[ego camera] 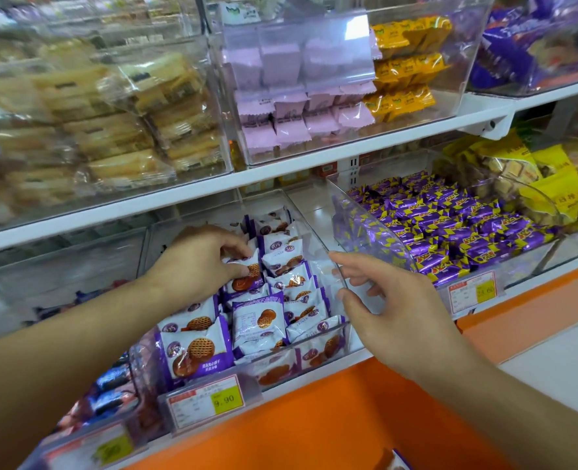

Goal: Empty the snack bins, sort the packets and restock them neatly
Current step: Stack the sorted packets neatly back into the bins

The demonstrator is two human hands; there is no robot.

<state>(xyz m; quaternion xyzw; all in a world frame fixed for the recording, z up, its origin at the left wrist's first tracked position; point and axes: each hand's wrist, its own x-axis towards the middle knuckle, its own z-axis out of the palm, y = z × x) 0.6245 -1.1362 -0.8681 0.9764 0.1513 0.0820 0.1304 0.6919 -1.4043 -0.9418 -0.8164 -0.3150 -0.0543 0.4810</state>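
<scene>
A clear plastic bin [263, 374] on the lower shelf holds several white-and-purple biscuit packets [258, 320] in rows. My left hand [202, 262] reaches into the bin's back half and pinches one biscuit packet [243, 266] between thumb and fingers. My right hand [389, 307] hovers at the bin's right side with fingers spread and relaxed, just behind the raised clear lid [352, 232]. I cannot tell if its fingertips touch the lid.
To the right stands a bin of purple-and-yellow candy packets [450, 228]. Yellow bags [548, 184] lie further right. The upper shelf [280, 174] carries bins of pink packets [291, 120], orange packets [406, 66] and cake packs [111, 130]. An orange ledge [314, 418] runs below, with price tags [206, 401].
</scene>
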